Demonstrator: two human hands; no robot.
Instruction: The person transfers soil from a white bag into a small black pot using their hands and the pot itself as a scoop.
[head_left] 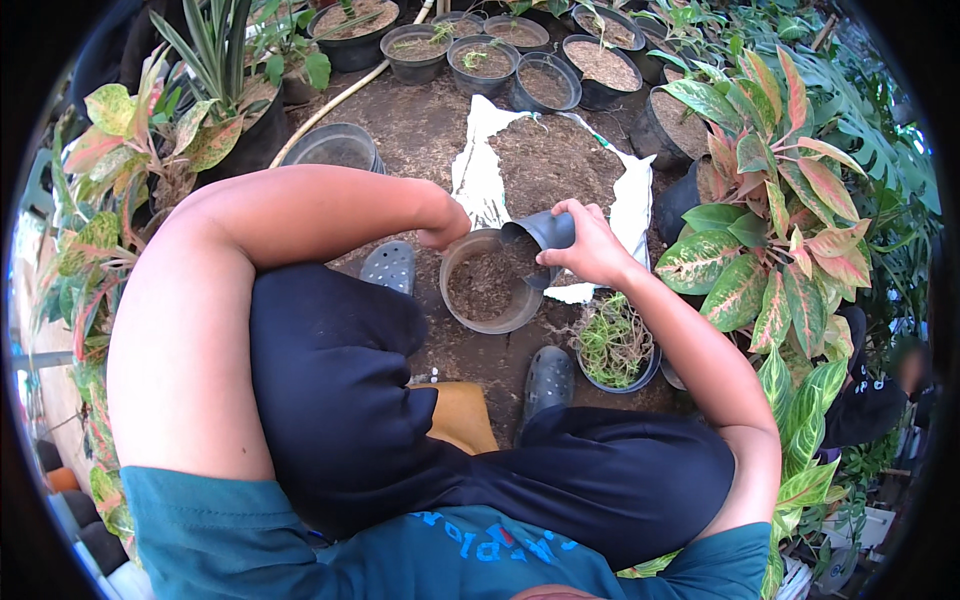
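A round grey-brown plant pot (515, 313) stands on the ground between my feet, partly filled with dark soil (480, 283). My left hand (445, 222) is closed at its far left rim, fingertips partly hidden. In my right hand (594, 246) is a small black pot (553, 230), gripped between thumb and fingers. This small pot is tipped sideways over the larger pot's right rim, its mouth facing left, with soil inside it. Just beyond lies an opened white sack (632, 200) with brown soil (570, 165) spread between its edges.
A pot of tangled green cuttings (617, 342) is near my right forearm. An empty black pot (335, 148) stands beyond my left arm. Several soil-filled pots (480, 62) line the back. Leafy plants (770, 210) crowd both sides. A person (870, 400) is at the far right.
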